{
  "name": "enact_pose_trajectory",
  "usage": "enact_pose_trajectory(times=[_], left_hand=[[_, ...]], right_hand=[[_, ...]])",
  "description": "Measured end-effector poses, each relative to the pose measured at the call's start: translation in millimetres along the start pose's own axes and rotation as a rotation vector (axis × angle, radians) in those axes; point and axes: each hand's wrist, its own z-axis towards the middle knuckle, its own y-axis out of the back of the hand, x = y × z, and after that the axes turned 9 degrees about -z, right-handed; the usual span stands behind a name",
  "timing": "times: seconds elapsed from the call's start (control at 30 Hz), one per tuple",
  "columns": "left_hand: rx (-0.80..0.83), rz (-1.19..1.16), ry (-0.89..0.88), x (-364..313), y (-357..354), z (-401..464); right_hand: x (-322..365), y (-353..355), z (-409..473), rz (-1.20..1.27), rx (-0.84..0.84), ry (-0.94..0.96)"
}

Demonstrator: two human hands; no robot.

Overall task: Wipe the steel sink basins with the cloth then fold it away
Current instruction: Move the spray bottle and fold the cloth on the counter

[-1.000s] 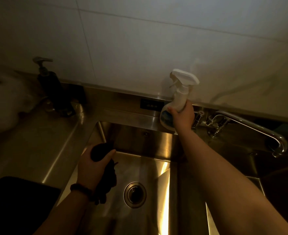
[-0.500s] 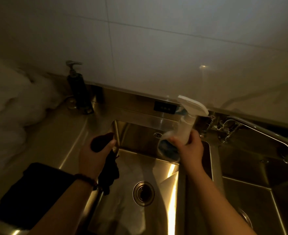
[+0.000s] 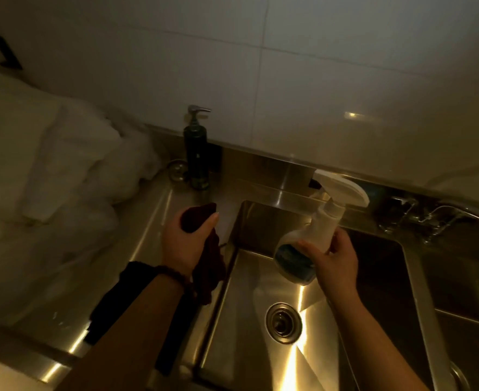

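A dark cloth (image 3: pixel 204 266) hangs from my left hand (image 3: pixel 183 242), which grips its bunched top over the left rim of the left steel basin (image 3: pixel 249 306). My right hand (image 3: pixel 332 262) holds a white spray bottle (image 3: pixel 314 235) with a blue label, tilted over the basin's back part with its nozzle pointing up and left. A round drain (image 3: pixel 283 320) sits in the basin floor. The second basin (image 3: pixel 463 314) lies to the right, partly out of frame.
A dark pump dispenser (image 3: pixel 195 150) stands on the steel counter at the back left. White bags or linen (image 3: pixel 49 179) pile up on the left. A dark folded cloth (image 3: pixel 111 311) lies on the counter under my left forearm. The tap (image 3: pixel 441 214) is at the back right.
My right hand has brought the spray bottle down from near the wall and left over the basin. The view has swung left. My left hand keeps hold of the cloth.
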Motion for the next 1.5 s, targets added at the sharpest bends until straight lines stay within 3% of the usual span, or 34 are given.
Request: enact_pose_trajectory(times=[0.43, 0.63, 0.8, 1.37, 1.5], left_hand=[[0.159, 0.003, -0.039, -33, 129, 102], [0.190, 0.013, -0.031, -34, 131, 129], [0.192, 0.035, -0.040, -31, 125, 136], [0.211, 0.021, -0.010, -20, 114, 142], [0.258, 0.003, -0.022, -25, 112, 137]], right_hand=[[113, -141, 7, 0.034, -0.075, -0.006], [132, -173, 67, -0.039, -0.089, -0.025], [134, -195, 98, -0.052, 0.011, -0.060], [133, -213, 116, -0.102, 0.065, -0.092], [143, -206, 97, -0.137, -0.056, -0.104]])
